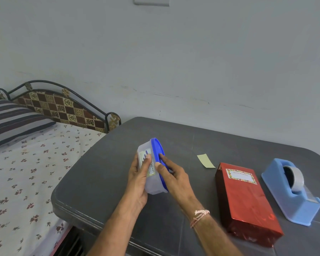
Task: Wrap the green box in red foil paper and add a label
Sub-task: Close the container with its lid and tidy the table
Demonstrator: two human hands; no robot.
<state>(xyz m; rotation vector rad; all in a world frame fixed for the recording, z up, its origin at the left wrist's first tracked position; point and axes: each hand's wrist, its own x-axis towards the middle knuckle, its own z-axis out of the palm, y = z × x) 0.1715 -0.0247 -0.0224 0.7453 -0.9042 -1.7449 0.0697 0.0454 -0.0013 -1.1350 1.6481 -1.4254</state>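
Left hand grips the body of a translucent rectangular plastic container, fingers curled round it, held tipped on its side above the dark grey table. Right hand clasps the container's blue plastic lid, thumb at the rim, fingers across the lid face. The rectangular box wrapped in red foil paper lies flat on the table, right of both hands and apart from them; a white label with a coloured border sits on its top face. A light blue tape dispenser stands just beside it. A pale yellow paper slip lies near the box's far end.
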